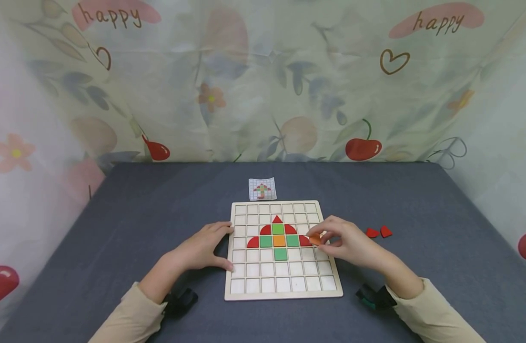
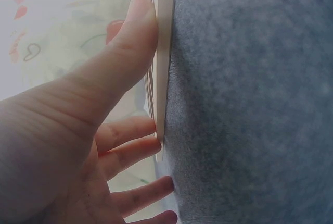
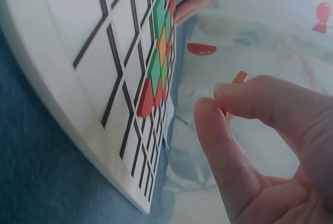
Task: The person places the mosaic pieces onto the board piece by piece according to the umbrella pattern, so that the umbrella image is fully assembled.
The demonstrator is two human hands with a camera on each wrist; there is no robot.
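Note:
A white wooden grid board [image 1: 267, 270] lies on the table with red, green and orange tiles set in its squares. My left hand [image 1: 206, 246] rests against the board's left edge, thumb and fingers spread; in the left wrist view the thumb [image 2: 139, 21] and fingertips touch its rim. Between thumb and index finger, my right hand [image 1: 348, 240] pinches an orange tile [image 1: 315, 238] over the board's right side, near a red quarter-round tile [image 1: 304, 240]. In the right wrist view that tile [image 3: 239, 78] shows edge-on, apart from the board.
Two red tiles [image 1: 385, 231] lie on the dark tablecloth [image 1: 160, 200] right of the board. A small printed card [image 1: 262, 189] with a coloured grid pattern lies behind the board. A patterned curtain [image 1: 263, 85] hangs beyond the table's far edge.

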